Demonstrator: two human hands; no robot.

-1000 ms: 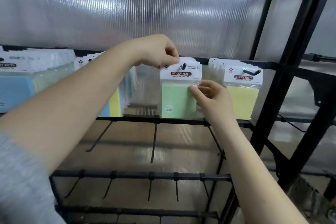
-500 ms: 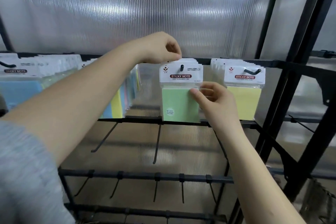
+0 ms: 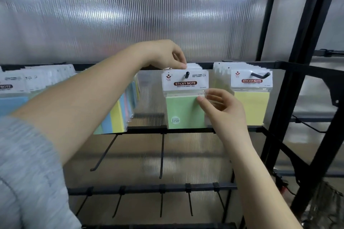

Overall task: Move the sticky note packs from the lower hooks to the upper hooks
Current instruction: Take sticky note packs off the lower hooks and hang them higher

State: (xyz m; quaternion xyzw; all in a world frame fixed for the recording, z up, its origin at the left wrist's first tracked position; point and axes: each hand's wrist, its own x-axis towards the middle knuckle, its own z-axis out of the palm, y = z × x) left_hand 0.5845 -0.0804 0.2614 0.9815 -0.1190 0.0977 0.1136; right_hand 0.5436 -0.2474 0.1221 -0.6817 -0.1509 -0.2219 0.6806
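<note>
A green sticky note pack (image 3: 183, 110) with a white header hangs at the front of an upper hook (image 3: 186, 75), with more packs behind it. My left hand (image 3: 163, 55) pinches the top edge of its header. My right hand (image 3: 222, 107) holds the pack's right side between thumb and fingers. A yellow pack (image 3: 251, 106) hangs on the hook to the right. Blue, yellow and pink packs (image 3: 119, 115) hang behind my left forearm, and a blue pack (image 3: 11, 104) hangs at the far left.
Bare black lower hooks (image 3: 162, 154) stick out from two rails (image 3: 149, 188) below the packs. A black rack post (image 3: 305, 72) stands at the right. A ribbed translucent panel (image 3: 130, 24) backs the rack.
The camera tilted up slightly, so the scene sits lower in view. Both hands stay on the green pack on its upper hook; my left fingers shifted along the header's top edge.
</note>
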